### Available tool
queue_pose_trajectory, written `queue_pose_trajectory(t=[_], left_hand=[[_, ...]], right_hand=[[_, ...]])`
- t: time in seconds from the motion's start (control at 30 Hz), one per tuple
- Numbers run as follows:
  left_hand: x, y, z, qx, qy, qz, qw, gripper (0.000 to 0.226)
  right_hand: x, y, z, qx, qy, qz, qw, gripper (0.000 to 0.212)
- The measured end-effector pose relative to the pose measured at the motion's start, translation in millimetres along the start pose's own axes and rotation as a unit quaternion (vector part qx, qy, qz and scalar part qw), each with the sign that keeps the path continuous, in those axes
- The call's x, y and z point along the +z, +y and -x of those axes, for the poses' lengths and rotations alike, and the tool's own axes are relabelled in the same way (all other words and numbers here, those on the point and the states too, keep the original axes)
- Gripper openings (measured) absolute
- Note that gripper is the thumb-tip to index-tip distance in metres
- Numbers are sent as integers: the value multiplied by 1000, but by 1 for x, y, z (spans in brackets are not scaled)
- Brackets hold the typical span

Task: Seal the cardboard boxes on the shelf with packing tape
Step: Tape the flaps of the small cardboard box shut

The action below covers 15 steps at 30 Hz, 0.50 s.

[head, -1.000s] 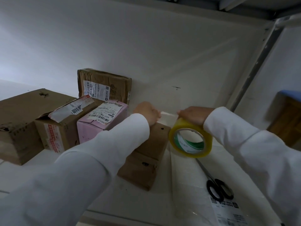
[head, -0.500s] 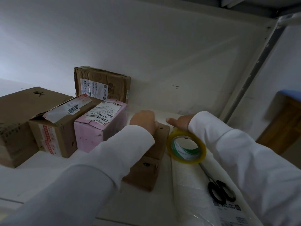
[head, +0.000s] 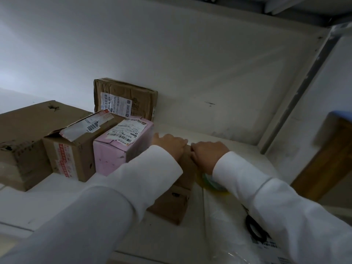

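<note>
A small brown cardboard box lies on the white shelf, long side running away from me. My left hand rests on the far end of its top, fingers stretched to the right. My right hand sits just right of it, fingers curled, knuckles up, at the box's far right edge. The yellow tape roll shows only as a sliver under my right wrist, and the hand seems to grip it. Any tape strip between the hands is hidden.
A pink labelled box stands left of my left hand, with three brown boxes beside and behind it. Black scissors lie on a clear plastic bag at the right. A metal shelf post rises at the far right.
Both hands dropped from above the box to its far end and came together. The tape roll went down with my right hand and is now mostly hidden under the wrist.
</note>
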<state>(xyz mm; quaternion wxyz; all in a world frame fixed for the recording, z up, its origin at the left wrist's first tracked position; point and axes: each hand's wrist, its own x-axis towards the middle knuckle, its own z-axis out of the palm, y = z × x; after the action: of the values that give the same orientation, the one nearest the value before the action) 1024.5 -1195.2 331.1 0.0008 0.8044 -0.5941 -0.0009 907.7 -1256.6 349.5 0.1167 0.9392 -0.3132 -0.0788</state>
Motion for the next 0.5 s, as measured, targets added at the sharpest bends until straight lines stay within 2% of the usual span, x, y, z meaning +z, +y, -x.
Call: queue_pose_trajectory(t=[0.1, 0.17, 0.23, 0.37, 0.5], left_hand=[[7, -4, 4, -77, -6, 47, 996, 59], [8, 2, 8, -170, 6, 123, 978, 66], [4, 4, 11, -223, -4, 156, 962, 70], [-2, -2, 16, -146, -66, 80, 984, 48], [-7, -3, 21, -119, -92, 62, 987, 48]], right_hand=[[8, -16, 6, -46, -27, -64, 997, 59], [8, -15, 7, -39, -61, -67, 995, 67], [7, -15, 4, -27, -83, -54, 995, 73], [6, -24, -1, -5, -100, -51, 994, 79], [6, -25, 7, -8, -85, -40, 996, 82]])
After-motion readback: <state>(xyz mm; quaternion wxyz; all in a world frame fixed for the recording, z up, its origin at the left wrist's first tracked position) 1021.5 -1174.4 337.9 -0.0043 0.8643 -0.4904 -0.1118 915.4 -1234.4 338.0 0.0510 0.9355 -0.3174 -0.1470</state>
